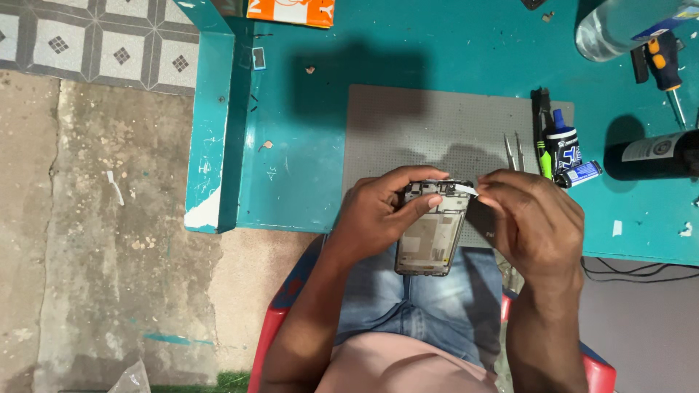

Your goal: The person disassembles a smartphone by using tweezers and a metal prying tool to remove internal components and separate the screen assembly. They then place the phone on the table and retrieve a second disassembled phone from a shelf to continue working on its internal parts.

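Above the lap, both hands hold a bare, opened phone frame [431,236].

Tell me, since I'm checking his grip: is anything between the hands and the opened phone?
Nothing visible. The left hand grips the opened phone directly; the right hand pinches a thin strip at its top edge.

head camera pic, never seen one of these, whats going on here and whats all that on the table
The camera sits on a seated person's head and looks down at their own two hands. The left hand grips an opened phone frame with its inner parts showing. The right hand pinches a thin strip at the phone's top edge. Behind lies a teal table with a grey work mat, tweezers, a screwdriver, a dark bottle and a clear bottle.
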